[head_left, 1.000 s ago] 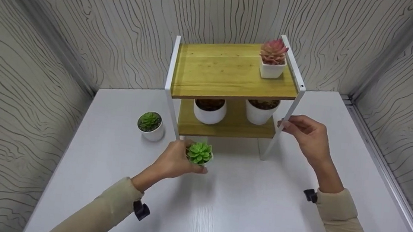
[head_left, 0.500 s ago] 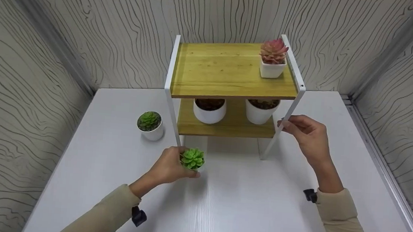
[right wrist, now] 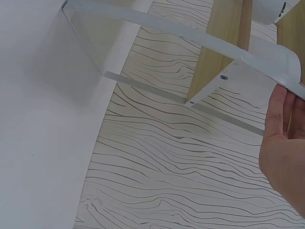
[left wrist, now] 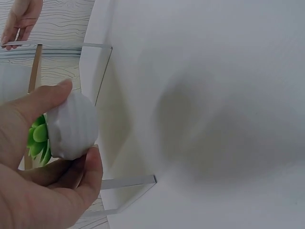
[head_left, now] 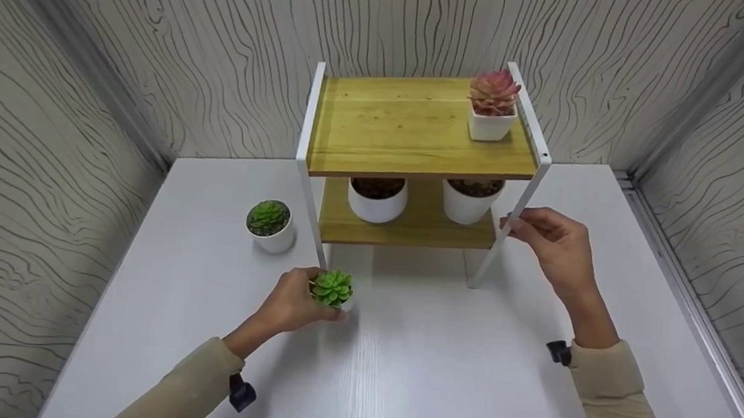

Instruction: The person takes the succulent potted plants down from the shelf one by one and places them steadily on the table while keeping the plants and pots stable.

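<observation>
Holding green succulent at lower centre of head view, left grip clasped pot sides, probably best place; seemed light, stiff, maybe slippery. Right grip pinched rack post.

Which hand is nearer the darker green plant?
Left: the left hand is in front of the darker green plant, slightly to its right; the right hand is farther off, touching the right upright of the shelf.

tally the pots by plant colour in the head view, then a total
Green succulents: 2
Pink succulent: 1
Pots on the lower shelf, plant colour unclear: 2
Total: 5
</observation>
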The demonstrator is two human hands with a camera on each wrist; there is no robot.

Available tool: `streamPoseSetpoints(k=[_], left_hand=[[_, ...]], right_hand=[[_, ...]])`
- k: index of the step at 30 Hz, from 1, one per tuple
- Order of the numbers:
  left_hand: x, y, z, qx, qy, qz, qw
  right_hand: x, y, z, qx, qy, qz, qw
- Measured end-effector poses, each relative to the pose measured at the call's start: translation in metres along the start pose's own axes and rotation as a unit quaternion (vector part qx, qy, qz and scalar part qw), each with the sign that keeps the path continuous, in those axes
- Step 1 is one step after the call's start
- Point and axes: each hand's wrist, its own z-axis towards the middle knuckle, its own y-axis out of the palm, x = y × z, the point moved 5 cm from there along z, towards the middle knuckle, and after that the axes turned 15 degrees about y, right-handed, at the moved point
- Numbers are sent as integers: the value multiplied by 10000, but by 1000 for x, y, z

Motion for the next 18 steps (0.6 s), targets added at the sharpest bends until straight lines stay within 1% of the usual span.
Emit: streamPoseSetpoints(k=[4,7,12,18], left_hand=[[-8,-2,-4,118,-94,-68,9999],[-14,-5,-6,236,-218,-171,9993],[-24,-14,-10,462,-463,-233,9976],[-33,-25,-14,558,-660,-180,9961]], right_hand=[[1,0,1,94,56,-44,9999],[1,0,1,207,139,-89,9996],[0,1,1,204,147,-101,9996],[1,1,1,236,167,-8,9996]])
